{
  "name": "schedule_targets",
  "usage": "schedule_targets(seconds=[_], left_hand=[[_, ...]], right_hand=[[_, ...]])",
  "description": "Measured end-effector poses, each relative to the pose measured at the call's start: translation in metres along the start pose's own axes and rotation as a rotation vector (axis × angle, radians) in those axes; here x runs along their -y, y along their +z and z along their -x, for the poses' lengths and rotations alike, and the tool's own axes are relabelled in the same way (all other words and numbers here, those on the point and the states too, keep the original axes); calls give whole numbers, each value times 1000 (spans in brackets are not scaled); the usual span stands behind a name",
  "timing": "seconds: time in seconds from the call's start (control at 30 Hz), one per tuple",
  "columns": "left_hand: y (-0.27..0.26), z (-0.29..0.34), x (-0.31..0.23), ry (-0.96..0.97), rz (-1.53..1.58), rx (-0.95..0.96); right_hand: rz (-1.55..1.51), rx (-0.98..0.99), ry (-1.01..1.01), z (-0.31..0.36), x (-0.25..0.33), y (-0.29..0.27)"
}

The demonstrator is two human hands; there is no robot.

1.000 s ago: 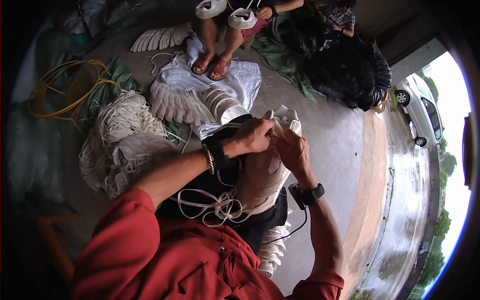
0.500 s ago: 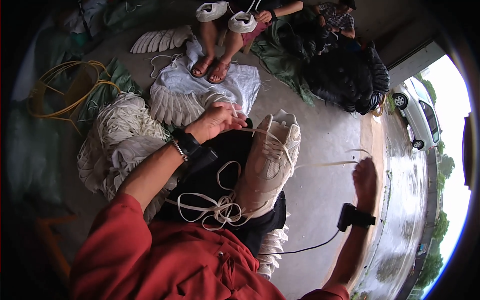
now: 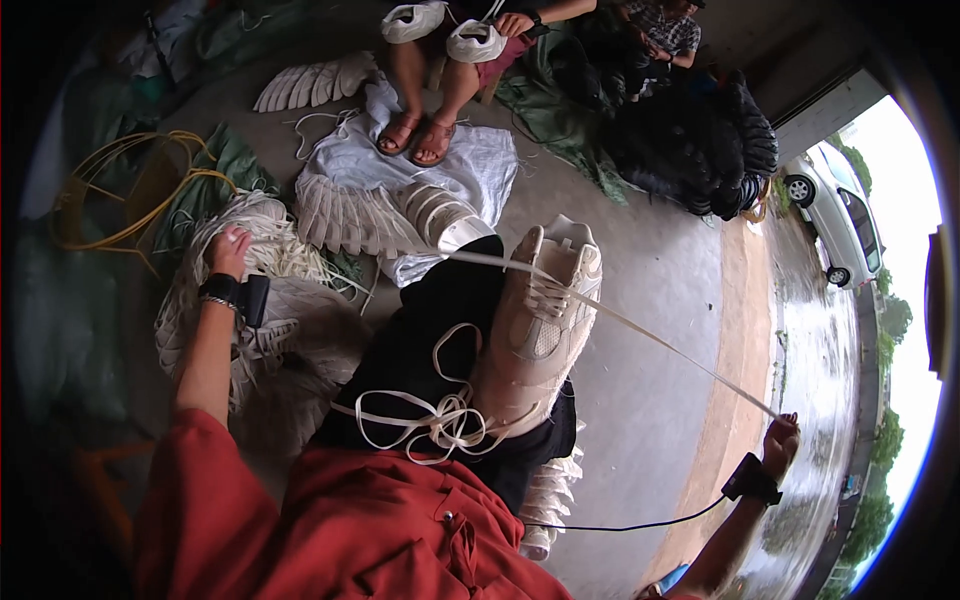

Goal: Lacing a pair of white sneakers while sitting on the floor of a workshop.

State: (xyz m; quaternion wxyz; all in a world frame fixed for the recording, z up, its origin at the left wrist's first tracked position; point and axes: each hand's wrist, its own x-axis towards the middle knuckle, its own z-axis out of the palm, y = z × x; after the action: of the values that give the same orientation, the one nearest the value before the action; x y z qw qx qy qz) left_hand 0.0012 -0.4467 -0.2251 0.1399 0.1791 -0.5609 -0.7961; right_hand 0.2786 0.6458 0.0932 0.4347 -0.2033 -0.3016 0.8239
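A beige-and-white sneaker [image 3: 540, 330] rests on my dark-clad lap, its toe toward me. A pale flat shoelace [image 3: 680, 352] runs taut from its eyelets to my right hand [image 3: 782, 440], which is closed on it far out to the right. Toward the left, the other stretch of lace crosses pale shoe parts and is lost against them, in line with my left hand [image 3: 230, 252]. That hand is closed, above the pile of white laced uppers [image 3: 255, 300]. A loose tangle of cream lace [image 3: 445, 425] lies on my lap beside the toe.
Ahead, a row of pale shoe pieces [image 3: 350, 220] lies on a white sheet [image 3: 480, 160], by a seated person's sandalled feet [image 3: 415, 138]. A black heap [image 3: 680, 150] stands before another person. Yellow wire hoops [image 3: 80, 235] are at left; a white car [image 3: 838, 215] is outside.
My hands have moved farther apart, the left out over the pile and the right outward and nearer to me. The lace through the sneaker has straightened between them.
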Motion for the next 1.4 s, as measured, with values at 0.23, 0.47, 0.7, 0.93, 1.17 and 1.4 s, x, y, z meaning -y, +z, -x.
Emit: schedule_targets(seconds=[0.23, 0.47, 0.7, 0.93, 1.17, 1.4], left_hand=[[28, 43, 13, -188, -22, -396], [348, 174, -39, 95, -227, 765], [417, 208, -55, -338, -309, 1048], [409, 200, -42, -387, -192, 1070], [413, 205, -43, -403, -246, 982], [419, 211, -46, -339, -326, 925]], right_hand=[[143, -121, 209, 3, -26, -35], [594, 363, 38, -21, 2, -124], [314, -101, 312, 43, -15, -123], [412, -413, 307, 71, -83, -109], [776, 110, 271, 105, -182, -9], [1221, 662, -171, 179, -291, 163]])
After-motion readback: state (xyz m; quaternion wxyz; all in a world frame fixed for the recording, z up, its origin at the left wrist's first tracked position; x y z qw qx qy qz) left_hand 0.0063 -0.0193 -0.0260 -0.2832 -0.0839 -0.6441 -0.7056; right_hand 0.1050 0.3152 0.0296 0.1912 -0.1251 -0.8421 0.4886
